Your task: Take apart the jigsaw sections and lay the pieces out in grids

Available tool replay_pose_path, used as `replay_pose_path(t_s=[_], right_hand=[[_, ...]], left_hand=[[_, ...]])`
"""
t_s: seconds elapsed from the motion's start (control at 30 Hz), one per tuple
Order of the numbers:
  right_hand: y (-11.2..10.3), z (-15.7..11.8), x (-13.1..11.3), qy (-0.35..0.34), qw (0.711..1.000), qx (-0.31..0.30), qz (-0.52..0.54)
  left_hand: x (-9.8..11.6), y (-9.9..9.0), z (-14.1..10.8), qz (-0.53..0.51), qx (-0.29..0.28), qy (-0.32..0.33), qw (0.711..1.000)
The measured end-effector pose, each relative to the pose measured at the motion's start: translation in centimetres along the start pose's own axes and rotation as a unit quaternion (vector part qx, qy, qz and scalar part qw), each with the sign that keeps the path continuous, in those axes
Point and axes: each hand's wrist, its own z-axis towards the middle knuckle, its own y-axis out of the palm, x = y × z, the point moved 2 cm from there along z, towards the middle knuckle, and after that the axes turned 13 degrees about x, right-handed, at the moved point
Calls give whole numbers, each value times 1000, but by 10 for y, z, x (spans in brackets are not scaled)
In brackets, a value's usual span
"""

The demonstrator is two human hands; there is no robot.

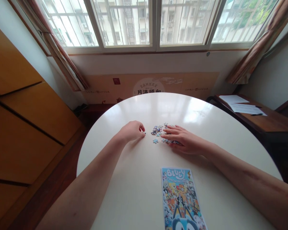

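Small jigsaw puzzle pieces (156, 129) lie in a loose pile near the middle of the white round table (124, 191). My right hand (182, 138) rests flat over the right part of the pile, fingers spread and pointing left, hiding some pieces. To the left of the pile, my left hand (134, 131) is closed in a pinch on a puzzle piece (145, 133), of which only a small edge shows at the fingertips. One single light-blue piece (155, 141) lies apart, just below the pile.
A colourful "Bluey" picture sheet (181, 195) lies on the table's near side. Sheets of paper (248, 108) and dark pens lie on a brown side table (273, 123) at right. Wooden cabinets (26, 118) stand at left, a barred window (127, 22) is ahead.
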Motion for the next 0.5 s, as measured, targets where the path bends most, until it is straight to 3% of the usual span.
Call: replay_pose_path(t_s=[0.33,0.5], right_hand=[[4,1,1,31,999,21,-6],[6,1,5,62,995,70,-17]], left_hand=[[5,0,-4,22,-12,45,999],[5,-3,-1,18,71,57,996]])
